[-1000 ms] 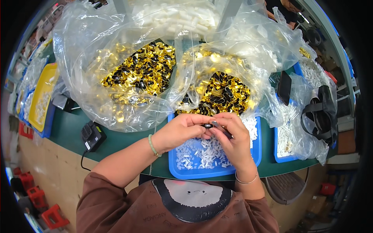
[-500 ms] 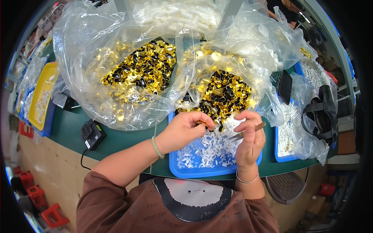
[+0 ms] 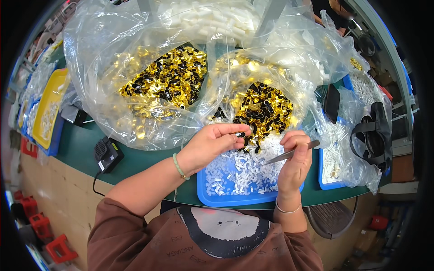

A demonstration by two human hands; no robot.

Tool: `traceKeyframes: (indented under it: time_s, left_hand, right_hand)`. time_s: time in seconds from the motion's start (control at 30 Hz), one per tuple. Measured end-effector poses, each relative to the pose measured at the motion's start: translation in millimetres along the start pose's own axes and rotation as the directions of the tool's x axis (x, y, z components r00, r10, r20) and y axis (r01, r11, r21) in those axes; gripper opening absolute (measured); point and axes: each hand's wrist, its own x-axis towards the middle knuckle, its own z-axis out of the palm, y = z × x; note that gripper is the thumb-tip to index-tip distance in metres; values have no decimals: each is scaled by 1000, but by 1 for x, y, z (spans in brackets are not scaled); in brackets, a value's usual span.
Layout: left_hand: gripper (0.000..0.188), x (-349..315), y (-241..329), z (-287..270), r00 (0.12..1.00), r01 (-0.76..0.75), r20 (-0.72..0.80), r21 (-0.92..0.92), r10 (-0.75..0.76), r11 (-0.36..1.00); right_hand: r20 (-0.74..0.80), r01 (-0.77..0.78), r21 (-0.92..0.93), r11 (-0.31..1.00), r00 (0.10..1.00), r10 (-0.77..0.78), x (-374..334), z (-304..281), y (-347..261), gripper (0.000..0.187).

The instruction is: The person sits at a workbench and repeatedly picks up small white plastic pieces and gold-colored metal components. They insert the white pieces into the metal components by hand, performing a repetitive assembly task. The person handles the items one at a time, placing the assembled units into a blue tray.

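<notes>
My left hand (image 3: 212, 143) is closed, pinching a small black-and-gold piece (image 3: 240, 134) between thumb and fingertips. It is above the back left part of a blue tray (image 3: 253, 199). In my right hand (image 3: 294, 163) I hold metal tweezers (image 3: 291, 154), their tip pointing down and left over the tray. Small white plastic pieces (image 3: 244, 174) lie scattered in that tray, more densely toward its back right. Just behind my hands, a heap of black-and-gold pieces (image 3: 266, 106) spills from a clear plastic bag toward the tray.
Another clear bag (image 3: 95, 90) with black-and-gold pieces stands to the left. A black corded device (image 3: 107, 156) rests on the green table (image 3: 77, 144). At right are a phone (image 3: 332, 103), a second blue tray (image 3: 333, 184) and a black bag (image 3: 374, 135). A yellow tray (image 3: 49, 110) stands far left.
My left hand has shifted slightly up, and the piece between its fingertips now shows more clearly. The tweezers have swung so that their tip lies farther left and lower over the white pieces.
</notes>
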Motion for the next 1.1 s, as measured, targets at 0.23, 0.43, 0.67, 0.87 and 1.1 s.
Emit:
traceKeyframes:
  time_s: [0.23, 0.43, 0.67, 0.87, 1.1]
  left_hand:
    - [29, 0, 1, 0, 999, -3, -39, 70, 6, 998]
    - [29, 0, 0, 2, 998, -26, -52, 61, 29, 998]
    - [30, -2, 3, 1, 998, 6, -61, 257, 10, 966]
    - [36, -2, 3, 2, 998, -32, -58, 101, 38, 994]
    - [38, -2, 1, 1, 998, -40, -52, 116, 46, 992]
  right_hand:
    - [84, -244, 491, 836, 969, 233, -2, -2, -5, 19]
    - [55, -160, 344, 925, 987, 150, 2, 0, -4, 15]
    - [67, -18, 134, 991, 998, 9, -4, -2, -7, 16]
    - [173, 109, -82, 991, 981, -94, 1, 3, -12, 20]
    - [197, 132, -95, 987, 974, -111, 2, 6, -12, 21]
